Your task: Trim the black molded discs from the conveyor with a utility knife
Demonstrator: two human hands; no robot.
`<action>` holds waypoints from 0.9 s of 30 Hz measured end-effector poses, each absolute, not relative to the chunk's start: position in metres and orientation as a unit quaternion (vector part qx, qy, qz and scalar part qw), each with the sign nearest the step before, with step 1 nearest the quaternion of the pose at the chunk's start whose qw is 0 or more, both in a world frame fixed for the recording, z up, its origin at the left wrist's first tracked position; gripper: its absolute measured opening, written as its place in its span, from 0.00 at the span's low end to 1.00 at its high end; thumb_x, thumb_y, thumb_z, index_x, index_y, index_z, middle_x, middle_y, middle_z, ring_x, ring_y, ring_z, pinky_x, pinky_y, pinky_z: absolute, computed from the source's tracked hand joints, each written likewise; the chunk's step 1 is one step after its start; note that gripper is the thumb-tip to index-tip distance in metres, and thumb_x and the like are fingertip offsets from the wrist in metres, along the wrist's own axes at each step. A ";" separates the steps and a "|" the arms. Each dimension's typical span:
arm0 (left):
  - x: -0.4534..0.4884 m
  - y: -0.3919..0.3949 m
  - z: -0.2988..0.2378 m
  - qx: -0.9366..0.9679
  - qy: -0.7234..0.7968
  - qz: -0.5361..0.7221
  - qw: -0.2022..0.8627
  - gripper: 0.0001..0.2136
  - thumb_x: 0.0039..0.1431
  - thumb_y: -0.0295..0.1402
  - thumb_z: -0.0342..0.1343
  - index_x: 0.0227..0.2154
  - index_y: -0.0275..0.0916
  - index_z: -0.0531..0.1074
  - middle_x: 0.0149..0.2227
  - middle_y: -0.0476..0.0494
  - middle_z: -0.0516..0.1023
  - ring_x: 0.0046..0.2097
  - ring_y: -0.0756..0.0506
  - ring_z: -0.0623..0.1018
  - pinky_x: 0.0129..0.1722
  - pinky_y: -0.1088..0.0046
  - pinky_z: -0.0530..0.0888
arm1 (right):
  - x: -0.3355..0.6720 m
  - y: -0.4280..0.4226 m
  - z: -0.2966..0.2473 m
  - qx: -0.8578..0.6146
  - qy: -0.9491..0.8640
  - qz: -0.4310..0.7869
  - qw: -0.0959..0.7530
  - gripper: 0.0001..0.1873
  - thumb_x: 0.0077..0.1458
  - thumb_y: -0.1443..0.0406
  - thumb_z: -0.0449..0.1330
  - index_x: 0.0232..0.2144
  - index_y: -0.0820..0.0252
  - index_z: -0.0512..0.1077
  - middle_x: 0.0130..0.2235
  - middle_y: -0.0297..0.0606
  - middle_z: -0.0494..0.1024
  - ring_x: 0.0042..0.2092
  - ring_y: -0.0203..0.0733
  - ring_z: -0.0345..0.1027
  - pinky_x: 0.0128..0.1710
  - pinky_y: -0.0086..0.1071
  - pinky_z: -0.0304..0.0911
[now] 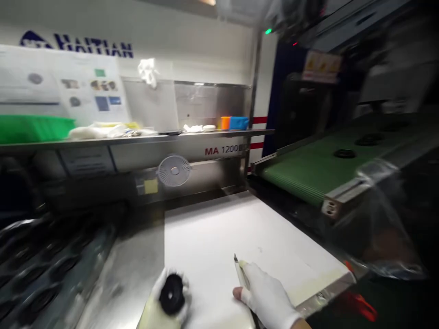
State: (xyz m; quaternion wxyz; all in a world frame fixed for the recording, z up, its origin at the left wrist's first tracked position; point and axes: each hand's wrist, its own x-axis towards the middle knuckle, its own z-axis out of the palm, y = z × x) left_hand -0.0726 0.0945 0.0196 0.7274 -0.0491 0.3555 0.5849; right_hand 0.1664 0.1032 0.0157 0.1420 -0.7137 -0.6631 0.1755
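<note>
Both of my hands wear white gloves and sit at the bottom of the view. My left hand (161, 304) is closed around a round black part (171, 293), held over the metal bench beside the white board (240, 237). My right hand (265, 294) rests on that white board and grips a thin pointed tool (239, 269), its tip pointing away from me. The thumb tip of the right glove is bare.
A green conveyor belt (308, 171) at the right carries two black round parts (345, 153). A clear plastic bag (380, 219) hangs at its end. Trays of black parts (41, 269) lie at the left. A steel shelf (137, 137) holds rags, a green bin and coloured blocks.
</note>
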 end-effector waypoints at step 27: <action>-0.040 0.085 0.040 0.019 0.261 0.676 0.689 0.02 0.50 0.25 0.53 0.28 0.33 0.70 0.26 0.46 0.69 0.31 0.49 0.72 0.39 0.68 0.73 | 0.095 0.089 0.030 -0.493 -0.803 0.227 0.248 0.15 0.61 0.59 0.45 0.27 0.55 0.66 0.27 0.30 0.72 0.29 0.36 0.65 0.29 0.26 0.54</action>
